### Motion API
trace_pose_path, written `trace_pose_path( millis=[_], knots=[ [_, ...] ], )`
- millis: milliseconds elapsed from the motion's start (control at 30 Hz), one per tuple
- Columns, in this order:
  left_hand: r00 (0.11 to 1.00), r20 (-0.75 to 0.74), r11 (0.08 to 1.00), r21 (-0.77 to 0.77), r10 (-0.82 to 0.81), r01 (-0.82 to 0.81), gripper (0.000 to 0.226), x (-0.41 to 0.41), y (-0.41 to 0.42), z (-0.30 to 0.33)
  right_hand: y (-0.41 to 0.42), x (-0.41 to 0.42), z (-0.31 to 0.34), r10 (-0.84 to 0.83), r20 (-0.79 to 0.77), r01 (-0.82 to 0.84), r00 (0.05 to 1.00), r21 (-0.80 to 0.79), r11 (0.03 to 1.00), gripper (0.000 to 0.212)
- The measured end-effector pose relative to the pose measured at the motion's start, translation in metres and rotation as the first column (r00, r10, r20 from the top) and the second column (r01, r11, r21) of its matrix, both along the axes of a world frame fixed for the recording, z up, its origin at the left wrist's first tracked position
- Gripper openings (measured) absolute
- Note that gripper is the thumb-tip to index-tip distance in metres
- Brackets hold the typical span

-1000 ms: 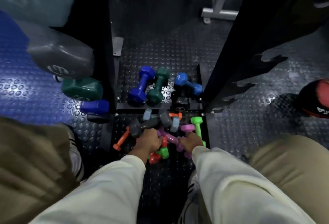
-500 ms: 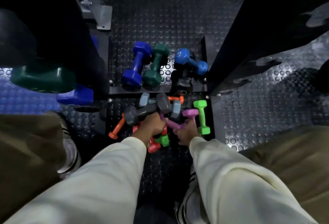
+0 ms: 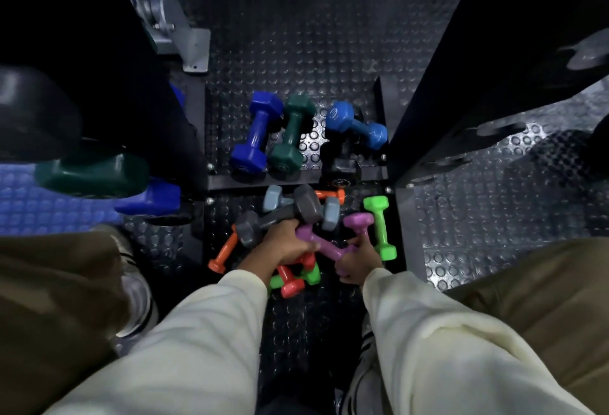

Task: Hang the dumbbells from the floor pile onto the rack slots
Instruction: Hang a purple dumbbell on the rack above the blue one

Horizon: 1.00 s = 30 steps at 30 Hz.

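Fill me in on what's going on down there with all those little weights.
A person crouches over a pile of small coloured dumbbells on the studded floor between two dark rack uprights. The left hand grips the grey dumbbell, and the right hand holds a purple dumbbell. Orange, red, green and pale blue ones lie around them. Three bigger dumbbells, blue, green and lighter blue, sit behind the crossbar.

The scene is dim, with the tall black rack panels (image 3: 487, 62) on both sides nearly lost in darkness. Light falls brightest on the near cream sleeves (image 3: 438, 342) and gives soft glare on the studded black rubber floor (image 3: 494, 217) at right. A bluish cast tints the floor far left. Edges bend with wide-angle distortion, and the dark green dumbbell head (image 3: 92, 174) at left is blurred.
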<state>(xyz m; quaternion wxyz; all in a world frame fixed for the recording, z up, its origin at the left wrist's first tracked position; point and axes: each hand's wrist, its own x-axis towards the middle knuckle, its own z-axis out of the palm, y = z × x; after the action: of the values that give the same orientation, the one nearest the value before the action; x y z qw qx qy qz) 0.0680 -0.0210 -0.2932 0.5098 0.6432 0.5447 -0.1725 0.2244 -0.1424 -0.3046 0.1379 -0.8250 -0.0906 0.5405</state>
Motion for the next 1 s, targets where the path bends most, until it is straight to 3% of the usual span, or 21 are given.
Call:
trace_pose_path(
  millis=[67,167,233,333,433,533,633,800,1000],
  knots=[
    [1.0,0.016,1.0,0.021,0.001,-0.001,0.074,-0.001,-0.003,0.01,-0.001,-0.001,0.008,-0.013,-0.05,0.013,0.999,0.012,1.0,0.058],
    [1.0,-0.027,0.997,0.081,-0.001,0.004,0.071,-0.001,-0.01,0.027,0.0,-0.006,0.023,-0.069,-0.057,0.072,0.996,0.052,0.996,0.045],
    [0.998,-0.056,0.994,0.112,0.002,0.004,0.067,-0.004,-0.012,0.038,0.003,-0.007,0.029,-0.068,0.0,0.068,0.998,0.096,0.993,0.039],
    [0.996,-0.064,0.984,0.171,0.06,-0.048,0.072,-0.015,-0.017,0.052,0.01,0.005,0.006,-0.041,0.09,0.023,0.995,0.183,0.983,0.05],
    [0.986,-0.041,0.967,0.207,0.161,-0.149,0.069,-0.026,-0.022,0.065,0.033,0.003,0.059,0.069,0.172,-0.11,0.983,0.244,0.963,0.042],
    [0.96,0.042,0.913,0.298,0.279,-0.278,0.061,-0.037,-0.022,0.079,0.047,-0.006,0.114,0.118,0.22,-0.188,0.968,0.327,0.926,0.052],
    [0.918,0.184,0.849,0.35,0.351,-0.395,0.052,-0.044,-0.017,0.112,0.052,-0.014,0.139,0.075,0.189,-0.149,0.979,0.417,0.897,0.056],
    [0.881,0.304,0.798,0.388,0.361,-0.461,0.058,-0.054,-0.013,0.168,0.068,-0.023,0.162,-0.046,0.128,-0.039,0.991,0.591,0.806,0.057],
    [0.842,0.405,0.703,0.478,0.356,-0.527,0.059,-0.075,-0.009,0.222,0.074,-0.047,0.223,-0.06,0.032,0.019,0.998,0.718,0.696,0.061]
  ],
)
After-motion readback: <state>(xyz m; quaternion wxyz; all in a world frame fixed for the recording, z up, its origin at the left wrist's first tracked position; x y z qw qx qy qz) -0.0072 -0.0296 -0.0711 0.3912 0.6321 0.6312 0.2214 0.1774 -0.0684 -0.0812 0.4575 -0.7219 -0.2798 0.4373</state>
